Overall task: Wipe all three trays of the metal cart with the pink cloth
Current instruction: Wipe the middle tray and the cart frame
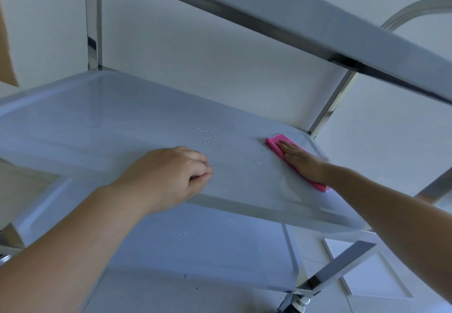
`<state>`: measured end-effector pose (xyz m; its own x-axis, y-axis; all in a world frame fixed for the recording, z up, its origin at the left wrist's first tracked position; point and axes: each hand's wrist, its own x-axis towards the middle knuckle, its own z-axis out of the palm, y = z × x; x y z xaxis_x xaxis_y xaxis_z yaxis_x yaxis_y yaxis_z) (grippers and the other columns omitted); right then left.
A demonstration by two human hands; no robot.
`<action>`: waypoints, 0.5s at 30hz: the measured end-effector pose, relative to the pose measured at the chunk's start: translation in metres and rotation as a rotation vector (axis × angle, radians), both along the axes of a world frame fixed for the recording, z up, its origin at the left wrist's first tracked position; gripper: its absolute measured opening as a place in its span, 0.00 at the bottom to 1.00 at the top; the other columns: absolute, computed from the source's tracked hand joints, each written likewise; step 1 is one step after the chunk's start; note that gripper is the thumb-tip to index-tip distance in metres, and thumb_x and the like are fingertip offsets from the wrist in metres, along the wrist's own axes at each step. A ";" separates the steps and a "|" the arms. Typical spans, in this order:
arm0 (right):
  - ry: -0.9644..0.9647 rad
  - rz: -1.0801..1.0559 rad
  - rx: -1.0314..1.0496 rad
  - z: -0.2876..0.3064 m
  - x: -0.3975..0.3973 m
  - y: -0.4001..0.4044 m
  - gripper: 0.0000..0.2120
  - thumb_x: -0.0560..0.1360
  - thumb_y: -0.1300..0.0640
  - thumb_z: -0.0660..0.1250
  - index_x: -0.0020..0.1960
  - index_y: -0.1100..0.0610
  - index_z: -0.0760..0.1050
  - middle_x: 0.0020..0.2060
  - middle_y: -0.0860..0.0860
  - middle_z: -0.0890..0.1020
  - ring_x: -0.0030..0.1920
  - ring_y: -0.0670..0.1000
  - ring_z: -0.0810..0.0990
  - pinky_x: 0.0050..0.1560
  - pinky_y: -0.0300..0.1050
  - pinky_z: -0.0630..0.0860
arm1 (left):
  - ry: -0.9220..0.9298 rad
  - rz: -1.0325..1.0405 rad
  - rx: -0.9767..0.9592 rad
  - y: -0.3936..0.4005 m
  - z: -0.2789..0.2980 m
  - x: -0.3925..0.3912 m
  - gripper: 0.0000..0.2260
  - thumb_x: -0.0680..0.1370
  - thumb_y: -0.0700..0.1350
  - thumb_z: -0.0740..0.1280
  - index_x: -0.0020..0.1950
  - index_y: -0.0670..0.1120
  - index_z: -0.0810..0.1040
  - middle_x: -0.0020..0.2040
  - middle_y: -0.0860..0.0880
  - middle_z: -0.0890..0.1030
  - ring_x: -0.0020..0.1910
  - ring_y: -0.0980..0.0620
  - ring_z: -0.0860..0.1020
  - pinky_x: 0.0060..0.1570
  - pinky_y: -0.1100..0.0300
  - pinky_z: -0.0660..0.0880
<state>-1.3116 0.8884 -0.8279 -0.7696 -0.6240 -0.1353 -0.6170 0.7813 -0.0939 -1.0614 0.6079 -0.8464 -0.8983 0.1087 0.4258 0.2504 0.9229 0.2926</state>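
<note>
The metal cart's middle tray (102, 122) fills the view, with small water droplets (208, 139) near its centre. My right hand (302, 161) lies flat on the folded pink cloth (277, 143) at the tray's right end, pressing it to the surface. My left hand (171, 176) rests curled on the tray's near edge, holding nothing I can see. The top tray's edge (293, 17) crosses above. The bottom tray (208, 246) shows below, also dotted with droplets.
Shiny upright posts stand at the back left (93, 19) and right (330, 107). A caster wheel (293, 304) sits at the bottom front corner. The curved push handle (415, 9) arcs at the upper right. The floor is pale tile (376, 276).
</note>
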 end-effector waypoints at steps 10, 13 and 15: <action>-0.132 0.480 -0.086 0.009 0.116 -0.021 0.23 0.80 0.53 0.46 0.73 0.46 0.46 0.76 0.46 0.47 0.75 0.42 0.43 0.74 0.45 0.40 | -0.040 0.002 0.026 -0.005 -0.003 -0.004 0.16 0.76 0.56 0.54 0.48 0.51 0.78 0.50 0.56 0.79 0.53 0.57 0.74 0.50 0.53 0.75; -0.149 0.498 -0.087 0.012 0.105 -0.019 0.23 0.80 0.54 0.47 0.73 0.47 0.48 0.76 0.45 0.48 0.75 0.42 0.45 0.75 0.45 0.42 | -0.100 -0.023 0.037 -0.007 0.002 -0.008 0.10 0.77 0.54 0.60 0.51 0.54 0.80 0.52 0.57 0.80 0.54 0.57 0.75 0.53 0.55 0.74; -0.110 0.479 -0.083 0.010 0.086 -0.019 0.23 0.80 0.53 0.47 0.74 0.48 0.48 0.76 0.46 0.49 0.75 0.43 0.46 0.75 0.45 0.43 | -0.127 -0.034 0.017 -0.008 0.006 -0.013 0.10 0.76 0.54 0.61 0.51 0.55 0.80 0.52 0.58 0.80 0.53 0.57 0.75 0.53 0.56 0.73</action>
<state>-1.2252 0.8697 -0.8176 -0.3774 -0.9162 -0.1346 -0.8879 0.3993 -0.2284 -1.0739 0.6002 -0.8400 -0.9409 0.1339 0.3110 0.2416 0.9091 0.3394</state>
